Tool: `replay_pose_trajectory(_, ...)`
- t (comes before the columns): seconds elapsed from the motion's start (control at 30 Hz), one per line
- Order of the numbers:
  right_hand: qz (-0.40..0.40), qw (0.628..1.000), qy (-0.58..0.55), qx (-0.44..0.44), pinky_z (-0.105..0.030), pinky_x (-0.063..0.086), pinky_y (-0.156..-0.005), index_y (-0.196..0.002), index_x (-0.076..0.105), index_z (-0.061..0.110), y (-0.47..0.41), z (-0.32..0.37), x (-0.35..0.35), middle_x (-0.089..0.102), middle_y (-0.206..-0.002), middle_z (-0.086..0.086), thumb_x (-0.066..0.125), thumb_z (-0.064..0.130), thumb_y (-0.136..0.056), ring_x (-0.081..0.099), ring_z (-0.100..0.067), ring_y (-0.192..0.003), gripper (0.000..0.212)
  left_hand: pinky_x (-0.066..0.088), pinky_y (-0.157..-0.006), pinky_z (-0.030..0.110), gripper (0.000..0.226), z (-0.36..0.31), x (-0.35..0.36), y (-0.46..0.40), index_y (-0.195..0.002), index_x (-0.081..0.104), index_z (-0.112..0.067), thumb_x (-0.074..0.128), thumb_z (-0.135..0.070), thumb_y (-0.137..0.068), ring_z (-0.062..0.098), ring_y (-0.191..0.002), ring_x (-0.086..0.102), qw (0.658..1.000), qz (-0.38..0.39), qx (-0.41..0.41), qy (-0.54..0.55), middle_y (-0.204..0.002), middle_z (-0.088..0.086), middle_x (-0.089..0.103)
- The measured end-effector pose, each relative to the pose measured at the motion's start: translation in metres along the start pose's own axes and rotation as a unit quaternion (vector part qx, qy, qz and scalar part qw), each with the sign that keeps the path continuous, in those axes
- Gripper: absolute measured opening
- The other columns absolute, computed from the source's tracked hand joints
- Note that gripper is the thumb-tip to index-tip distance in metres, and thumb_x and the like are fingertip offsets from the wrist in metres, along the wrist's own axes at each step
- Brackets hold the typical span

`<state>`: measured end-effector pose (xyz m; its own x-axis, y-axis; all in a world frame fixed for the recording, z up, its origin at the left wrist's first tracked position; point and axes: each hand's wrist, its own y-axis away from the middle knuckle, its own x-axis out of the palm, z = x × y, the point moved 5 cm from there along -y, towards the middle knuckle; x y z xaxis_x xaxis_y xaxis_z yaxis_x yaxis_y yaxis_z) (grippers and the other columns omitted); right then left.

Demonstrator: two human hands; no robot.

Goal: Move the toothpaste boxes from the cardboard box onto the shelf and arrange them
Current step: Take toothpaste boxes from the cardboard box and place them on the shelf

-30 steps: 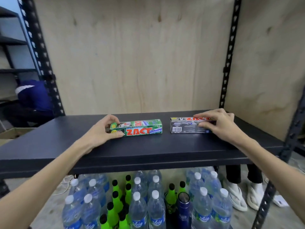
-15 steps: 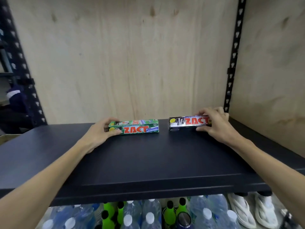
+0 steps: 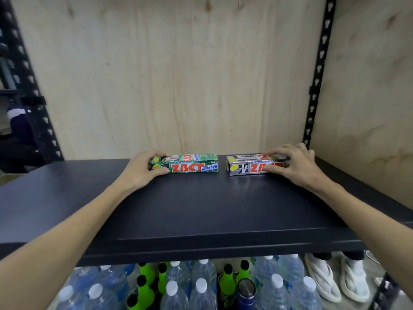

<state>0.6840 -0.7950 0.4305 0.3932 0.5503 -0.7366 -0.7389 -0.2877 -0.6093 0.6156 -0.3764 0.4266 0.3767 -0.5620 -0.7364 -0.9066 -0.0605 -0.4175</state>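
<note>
Two toothpaste boxes lie end to end near the back of the dark shelf (image 3: 201, 209), close to the plywood back wall. My left hand (image 3: 140, 172) grips the left end of the green toothpaste box (image 3: 190, 165). My right hand (image 3: 295, 164) grips the right end of the silver toothpaste box (image 3: 245, 167), covering part of its lettering. A small gap separates the two boxes. The cardboard box is not in view.
Plywood panels (image 3: 167, 74) close the back and right side. Black slotted uprights (image 3: 317, 70) frame the shelf. Below the shelf stand several water bottles (image 3: 201, 287) and green bottles (image 3: 145, 285). A person's white sandals (image 3: 335, 276) show at lower right.
Both boxes have been pushed back from the shelf's middle toward the back wall. The silver box was turned so its front lettering faces me. My view moved closer.
</note>
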Motion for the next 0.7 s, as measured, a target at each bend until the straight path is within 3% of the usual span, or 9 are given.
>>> replay_pose_trajectory(0.17,-0.018,0.999,0.043,0.007,-0.035,0.021,-0.083,-0.128,0.065,0.042,-0.022,-0.007,0.017,0.063,-0.122,0.002,0.072,0.057,-0.085,0.041,-0.022,-0.112,0.046,0.053,-0.1,0.041,0.051,0.006,0.008,-0.019,-0.131,0.065,-0.024,0.081,-0.036,-0.085,0.017,-0.109,0.063,0.999,-0.01,-0.001,-0.034,-0.125,0.0,0.067)
replay_pose_trajectory(0.4,-0.022,0.999,0.023,0.015,-0.04,0.027,-0.089,-0.142,0.053,0.035,-0.047,-0.018,0.034,0.067,-0.123,-0.001,0.077,0.051,-0.082,0.045,-0.026,-0.117,0.066,0.052,-0.093,0.036,0.05,0.011,0.02,-0.045,-0.131,0.06,-0.021,0.077,-0.038,-0.088,0.018,-0.106,0.06,0.998,-0.027,0.0,-0.062,-0.119,0.0,0.062)
replay_pose_trajectory(0.7,-0.02,1.0,0.003,0.003,-0.037,0.025,-0.09,-0.143,0.049,0.035,-0.062,-0.02,0.043,0.066,-0.122,0.0,0.078,0.047,-0.083,0.05,-0.02,-0.115,0.067,0.059,-0.083,0.045,0.045,0.011,0.029,-0.067,-0.109,0.054,-0.023,0.081,-0.047,-0.082,0.018,-0.093,0.065,0.998,-0.036,-0.006,-0.048,-0.107,-0.001,0.068)
